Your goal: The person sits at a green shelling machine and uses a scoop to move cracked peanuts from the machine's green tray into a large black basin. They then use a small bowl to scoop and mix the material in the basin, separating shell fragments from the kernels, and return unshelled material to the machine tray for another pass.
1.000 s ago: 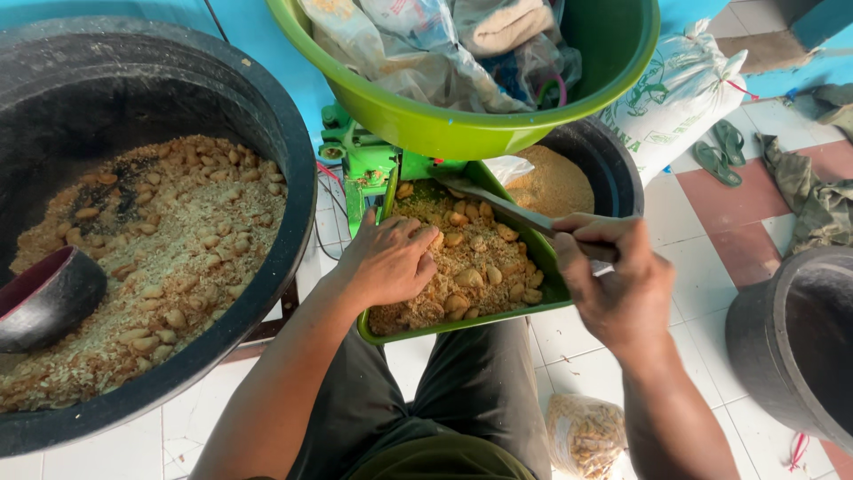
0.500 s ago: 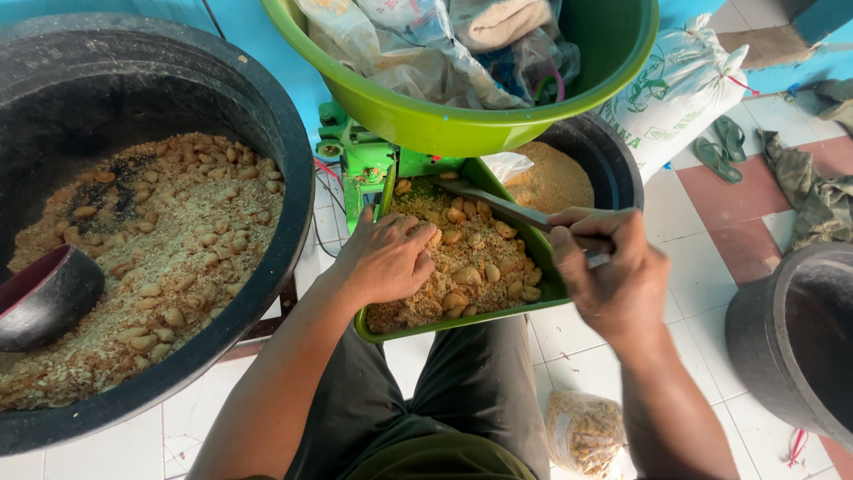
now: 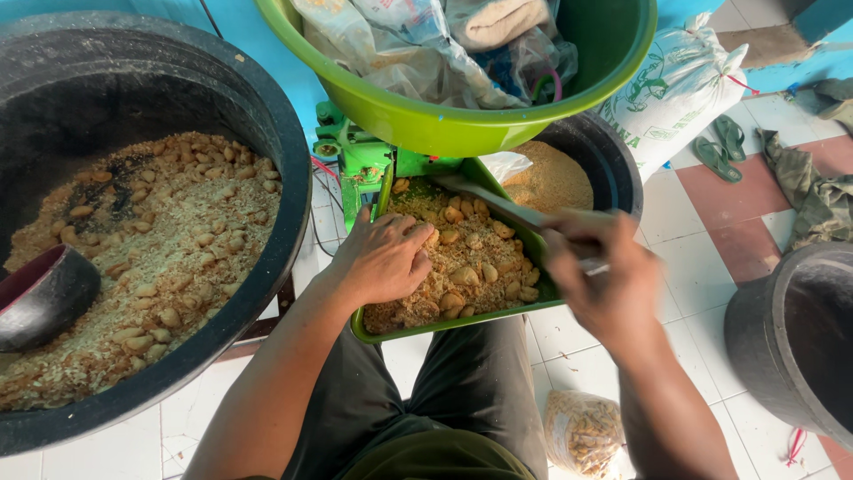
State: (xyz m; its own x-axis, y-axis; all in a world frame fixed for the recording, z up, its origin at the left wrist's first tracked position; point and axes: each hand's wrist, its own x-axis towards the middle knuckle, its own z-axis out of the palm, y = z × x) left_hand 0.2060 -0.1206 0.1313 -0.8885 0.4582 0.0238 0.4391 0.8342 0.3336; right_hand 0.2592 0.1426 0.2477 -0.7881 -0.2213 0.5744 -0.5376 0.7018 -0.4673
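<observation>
A floor (image 3: 684,240) of white and reddish tiles is seen under even light. A blue wall (image 3: 258,53) stands behind. What may be green sandals (image 3: 721,147) lie near a white sack (image 3: 675,89).

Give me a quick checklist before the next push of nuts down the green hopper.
1. Left hand placed on the load: ok, it rests flat on the nuts in the green hopper.
2. Right hand holding the stick: ok, though the hand is blurred, so the exact grip cannot be told.
3. Stick tip reaching the top end of the hopper: cannot tell, the green basin hides it.
4. Hopper stocked: ok, nuts and crumbs cover its floor.
5. Black bucket behind the hopper has room: ok, the ground meal sits below its rim.
6. Supply at hand: ok, the big black tub on the left holds plenty of nuts.
</observation>
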